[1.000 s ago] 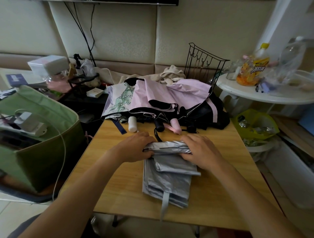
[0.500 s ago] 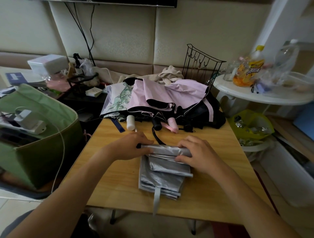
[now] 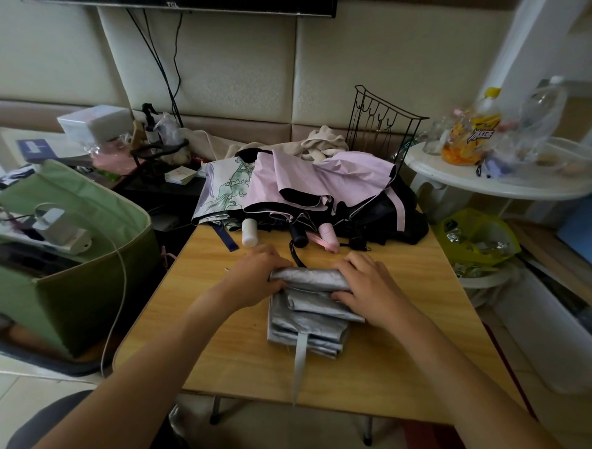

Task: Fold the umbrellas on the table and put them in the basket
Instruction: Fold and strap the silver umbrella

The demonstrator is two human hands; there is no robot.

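A silver umbrella is held on the wooden counter. Its rolled far edge is clasped in the grip of the left hand and the right hand.

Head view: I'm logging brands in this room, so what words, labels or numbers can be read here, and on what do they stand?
"TCL", faint and only just legible: lower edge of the black screen at the top.
Yellow bottle on the white round table: bold label characters, too blurred to read.
Dark blue book at left: print too small.
White card box: print too small.
Silver umbrella under the hands: no text visible.
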